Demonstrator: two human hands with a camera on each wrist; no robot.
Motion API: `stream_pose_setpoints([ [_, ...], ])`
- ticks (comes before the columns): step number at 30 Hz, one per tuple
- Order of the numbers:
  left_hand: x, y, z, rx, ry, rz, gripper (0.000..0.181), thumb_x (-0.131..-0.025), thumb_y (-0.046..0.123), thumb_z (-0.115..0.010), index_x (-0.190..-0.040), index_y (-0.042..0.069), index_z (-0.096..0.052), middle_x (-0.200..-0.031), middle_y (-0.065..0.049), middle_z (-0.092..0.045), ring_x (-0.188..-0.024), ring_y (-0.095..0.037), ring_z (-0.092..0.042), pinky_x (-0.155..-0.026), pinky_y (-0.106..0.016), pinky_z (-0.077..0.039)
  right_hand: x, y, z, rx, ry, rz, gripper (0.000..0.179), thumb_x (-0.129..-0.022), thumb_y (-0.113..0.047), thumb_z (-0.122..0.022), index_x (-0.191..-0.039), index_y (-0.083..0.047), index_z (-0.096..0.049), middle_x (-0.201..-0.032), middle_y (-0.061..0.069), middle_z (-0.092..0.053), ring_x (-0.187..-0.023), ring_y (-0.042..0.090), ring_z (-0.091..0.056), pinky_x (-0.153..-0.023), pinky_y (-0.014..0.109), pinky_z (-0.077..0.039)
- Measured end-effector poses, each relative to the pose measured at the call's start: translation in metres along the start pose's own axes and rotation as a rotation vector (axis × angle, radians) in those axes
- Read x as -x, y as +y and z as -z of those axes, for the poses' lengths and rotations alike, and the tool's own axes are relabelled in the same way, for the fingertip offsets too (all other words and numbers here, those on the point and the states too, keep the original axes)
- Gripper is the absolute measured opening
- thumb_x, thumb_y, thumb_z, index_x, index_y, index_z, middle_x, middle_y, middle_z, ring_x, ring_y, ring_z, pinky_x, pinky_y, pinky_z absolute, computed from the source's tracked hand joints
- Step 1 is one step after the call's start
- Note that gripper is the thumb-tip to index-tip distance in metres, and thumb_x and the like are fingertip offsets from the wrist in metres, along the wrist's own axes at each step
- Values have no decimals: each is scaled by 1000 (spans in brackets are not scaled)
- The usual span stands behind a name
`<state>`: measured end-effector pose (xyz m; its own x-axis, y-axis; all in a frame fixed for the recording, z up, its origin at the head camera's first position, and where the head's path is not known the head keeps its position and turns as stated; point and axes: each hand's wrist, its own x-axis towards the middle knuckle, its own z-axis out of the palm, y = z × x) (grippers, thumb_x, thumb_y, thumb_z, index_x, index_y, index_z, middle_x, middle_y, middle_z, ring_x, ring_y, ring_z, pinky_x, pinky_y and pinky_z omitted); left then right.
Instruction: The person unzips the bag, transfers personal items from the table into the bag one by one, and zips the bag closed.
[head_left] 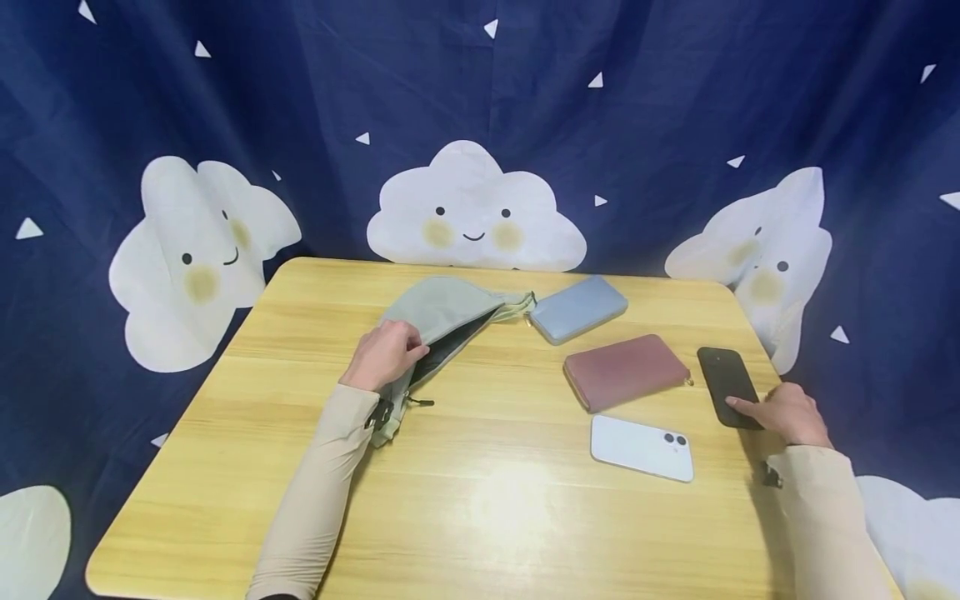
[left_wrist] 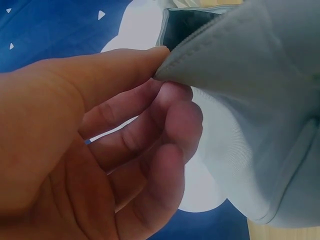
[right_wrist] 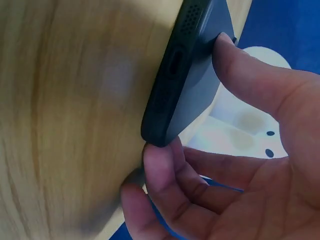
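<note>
A pale grey-green waist bag [head_left: 442,304] lies at the back left of the table, its zip undone and its dark inside showing. My left hand [head_left: 386,354] pinches the edge of the opening between thumb and fingers; the left wrist view shows the bag's fabric [left_wrist: 235,60] lifted there. At the table's right edge my right hand [head_left: 791,412] grips a black phone [head_left: 726,379]. In the right wrist view the thumb lies on the phone's flat face [right_wrist: 197,95], with fingers at its lower side edge.
Right of the bag lies a blue-grey zip wallet [head_left: 577,308], its near end close to the bag's strap. A mauve wallet [head_left: 626,371] and a white phone [head_left: 641,448] lie between my hands on the wooden table [head_left: 480,533]. A dark blue cloud-patterned curtain [head_left: 322,83] hangs behind.
</note>
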<state>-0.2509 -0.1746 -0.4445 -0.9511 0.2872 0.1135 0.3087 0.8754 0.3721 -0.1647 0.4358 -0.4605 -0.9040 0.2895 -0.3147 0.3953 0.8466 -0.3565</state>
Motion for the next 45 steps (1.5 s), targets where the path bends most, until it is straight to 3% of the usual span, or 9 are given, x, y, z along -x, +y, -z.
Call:
stream_pose_setpoints([
  [9,0,3,0,8,-15,-1,26,-95,25,-75,-72,16,-69,-75,0,-66,-64,-17,-56,-60,-37,-44,-6,6,-4,-48,-91,16,58,-92,-57,-68,-55,-20,-42,-60,-7,-30,-60,15,-40,-58,33,-35],
  [17,0,3,-1,8,-16,0,29,-95,25,-75,-69,17,-65,-72,0,-63,-64,-18,-54,-59,-36,-42,1,-5,-2,-21,-87,36,60,-92,-61,-65,-61,-17,-40,-63,-5,-32,-63,17,-43,-60,34,-36],
  [21,0,4,-1,2,-15,-5,29,-95,25,-75,-69,17,-65,-72,0,-63,-63,-18,-54,-60,-36,-43,3,-10,-2,-3,-57,76,77,-90,-64,-67,-99,11,-53,-86,25,-56,-83,40,-58,-72,46,-50],
  [24,0,4,-1,-1,-17,-9,29,-95,25,-75,-69,16,-65,-73,0,-63,-64,-18,-54,-60,-37,-43,0,-8,-4,-17,-62,91,90,-89,-62,-70,-123,16,-44,-95,30,-56,-94,44,-58,-77,48,-50],
  [27,0,5,-1,2,-20,-8,29,-95,25,-75,-69,16,-65,-73,0,-63,-64,-18,-54,-60,-37,-43,-3,-5,-4,-18,-72,104,83,-89,-62,-70,-116,13,-47,-84,13,-52,-86,32,-56,-71,37,-46],
  [31,-1,5,-1,7,-19,-4,28,-94,25,-76,-69,17,-66,-74,0,-65,-65,-18,-55,-62,-39,-45,-2,-2,-4,-16,-86,82,73,-89,-65,-68,-93,5,-50,-78,8,-47,-77,27,-53,-66,34,-43],
  [34,-1,5,-2,9,-21,-6,28,-95,26,-75,-70,17,-66,-74,0,-65,-65,-18,-55,-62,-39,-45,0,0,-4,-44,-113,41,63,-89,-67,-67,-74,-11,-41,-68,-1,-36,-63,19,-46,-59,34,-40],
  [40,-1,5,-2,17,-27,-1,28,-94,25,-76,-70,16,-67,-73,0,-65,-64,-18,-55,-62,-37,-44,1,7,2,-281,-202,57,47,-98,-52,-63,-70,-19,-45,-59,-12,-39,-52,6,-45,-55,27,-46],
  [45,0,4,-2,17,-30,-4,26,-95,25,-76,-72,16,-68,-75,0,-67,-65,-18,-56,-62,-37,-44,3,20,5,-599,-353,34,21,-107,-35,-54,-95,-19,-61,-80,-10,-56,-69,3,-60,-71,25,-57],
])
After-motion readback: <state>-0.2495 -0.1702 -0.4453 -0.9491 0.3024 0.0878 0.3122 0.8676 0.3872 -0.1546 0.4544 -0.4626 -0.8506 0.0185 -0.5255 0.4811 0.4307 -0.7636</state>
